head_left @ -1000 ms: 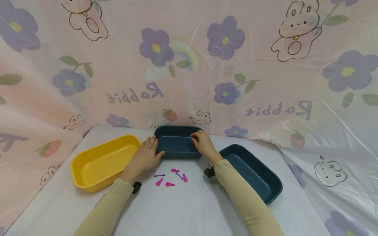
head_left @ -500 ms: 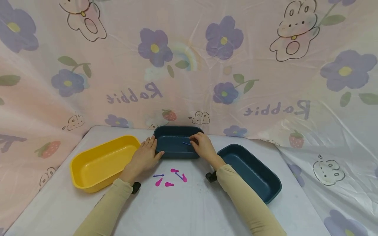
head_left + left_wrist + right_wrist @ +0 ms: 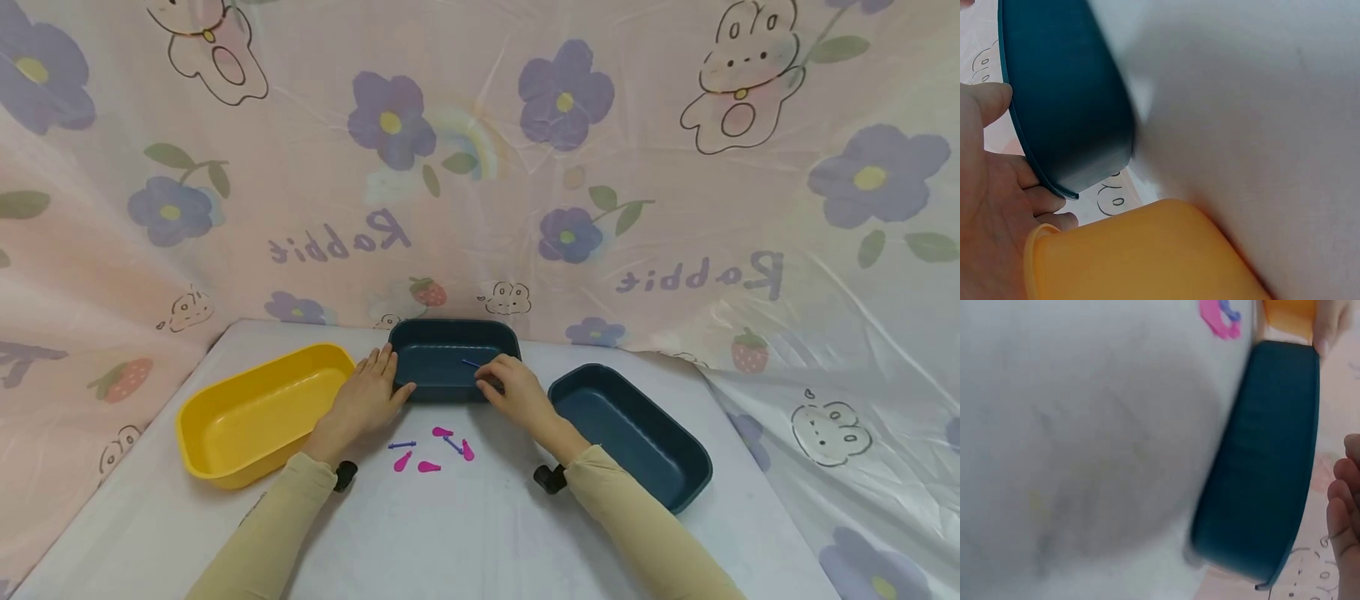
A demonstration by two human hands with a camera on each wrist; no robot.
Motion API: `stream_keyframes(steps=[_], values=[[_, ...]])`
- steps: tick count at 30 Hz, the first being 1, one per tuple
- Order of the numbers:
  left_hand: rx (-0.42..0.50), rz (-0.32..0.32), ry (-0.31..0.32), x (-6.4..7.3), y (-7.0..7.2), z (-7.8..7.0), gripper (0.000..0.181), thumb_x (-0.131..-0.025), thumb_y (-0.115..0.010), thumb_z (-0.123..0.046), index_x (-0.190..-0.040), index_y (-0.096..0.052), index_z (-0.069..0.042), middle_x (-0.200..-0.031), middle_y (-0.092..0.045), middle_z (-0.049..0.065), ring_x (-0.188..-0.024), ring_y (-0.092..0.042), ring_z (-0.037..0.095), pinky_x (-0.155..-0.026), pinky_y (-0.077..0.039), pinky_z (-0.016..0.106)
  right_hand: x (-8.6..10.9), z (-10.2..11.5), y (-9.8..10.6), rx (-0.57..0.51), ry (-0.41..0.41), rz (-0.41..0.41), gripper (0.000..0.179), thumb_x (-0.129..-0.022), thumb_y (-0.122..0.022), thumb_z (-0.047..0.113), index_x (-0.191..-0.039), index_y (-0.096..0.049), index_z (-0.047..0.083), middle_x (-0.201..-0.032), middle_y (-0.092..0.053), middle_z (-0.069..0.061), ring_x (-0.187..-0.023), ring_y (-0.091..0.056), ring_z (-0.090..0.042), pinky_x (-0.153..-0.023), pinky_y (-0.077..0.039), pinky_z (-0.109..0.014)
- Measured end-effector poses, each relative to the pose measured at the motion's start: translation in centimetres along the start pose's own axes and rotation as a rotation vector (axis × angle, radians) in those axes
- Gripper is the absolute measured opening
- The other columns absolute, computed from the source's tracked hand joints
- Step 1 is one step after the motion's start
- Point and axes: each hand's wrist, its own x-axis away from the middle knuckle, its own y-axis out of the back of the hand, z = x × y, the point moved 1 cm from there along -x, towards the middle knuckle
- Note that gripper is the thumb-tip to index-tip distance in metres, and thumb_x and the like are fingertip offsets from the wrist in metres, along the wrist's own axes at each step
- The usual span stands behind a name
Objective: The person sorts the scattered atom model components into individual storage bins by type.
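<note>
My left hand (image 3: 365,400) rests at the near left corner of the middle dark teal bin (image 3: 453,395), fingers extended and thumb touching the rim. In the left wrist view the thumb (image 3: 994,102) meets that rim. Over the bin's near right side is my right hand (image 3: 513,390), fingers loosely bent, with nothing visible between them. A thin blue-purple stick (image 3: 470,363) lies inside the bin, just beyond the right fingertips. In front of the bin lie several pink club-shaped pieces (image 3: 430,467) and two purple sticks with knobbed ends, one purple stick (image 3: 402,445) at the left.
A yellow bin (image 3: 262,417) stands at the left, close to my left forearm. Another dark teal bin (image 3: 637,433) sits at the right, partly behind my right forearm. A printed curtain (image 3: 465,250) hangs behind the white table (image 3: 465,542).
My right hand has drawn back from inside the middle bin toward its near rim. The blue-purple stick has come into view on the bin's floor. My left hand stays put.
</note>
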Motion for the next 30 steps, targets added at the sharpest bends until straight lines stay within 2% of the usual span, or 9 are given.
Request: stream_keyframes(steps=[4,9,17,23,30], values=[[-0.006,0.006,0.007,-0.1,0.0,0.1,0.080,-0.108,-0.052,-0.046,-0.160,-0.026,0.009,-0.169,-0.018,0.028,-0.156,-0.019,0.046,-0.127,-0.016,0.057,1.2,0.7,-0.4,0.002,0.062,0.040,0.009,-0.095,-0.077,0.008,-0.103,-0.075,0.006,-0.096,-0.065,-0.004,-0.092,-0.064,-0.020,-0.080,-0.059,-0.029],[-0.006,0.005,0.000,-0.3,-0.1,0.3,0.079,-0.108,-0.052,-0.044,-0.159,-0.026,0.011,-0.169,-0.018,0.029,-0.156,-0.018,0.047,-0.127,-0.015,0.058,2.4,1.3,-1.0,0.022,0.095,0.139,0.010,-0.094,-0.077,0.009,-0.104,-0.075,0.006,-0.097,-0.066,-0.003,-0.091,-0.064,-0.018,-0.082,-0.059,-0.028],[-0.001,0.008,-0.004,-0.3,0.1,0.3,0.079,-0.108,-0.051,-0.045,-0.158,-0.027,0.011,-0.169,-0.018,0.029,-0.156,-0.018,0.046,-0.127,-0.015,0.057,3.6,2.6,-2.0,0.011,0.100,0.286,0.011,-0.094,-0.077,0.012,-0.104,-0.075,0.009,-0.095,-0.066,0.000,-0.090,-0.062,-0.015,-0.082,-0.058,-0.024],[-0.011,0.007,-0.005,-0.3,0.0,0.2,0.079,-0.108,-0.051,-0.047,-0.158,-0.028,0.011,-0.169,-0.019,0.028,-0.156,-0.019,0.046,-0.127,-0.017,0.057,4.3,2.9,-3.0,0.063,0.145,0.347,0.010,-0.094,-0.080,0.019,-0.101,-0.077,0.012,-0.092,-0.065,0.002,-0.088,-0.061,-0.012,-0.082,-0.056,-0.023],[-0.008,0.008,0.004,-0.3,-0.1,0.1,0.080,-0.108,-0.052,-0.047,-0.159,-0.028,0.010,-0.168,-0.019,0.028,-0.156,-0.019,0.045,-0.127,-0.017,0.056,4.7,3.0,-3.3,0.069,0.161,0.364,0.011,-0.093,-0.081,0.021,-0.100,-0.077,0.013,-0.092,-0.064,0.003,-0.088,-0.060,-0.012,-0.082,-0.055,-0.023]])
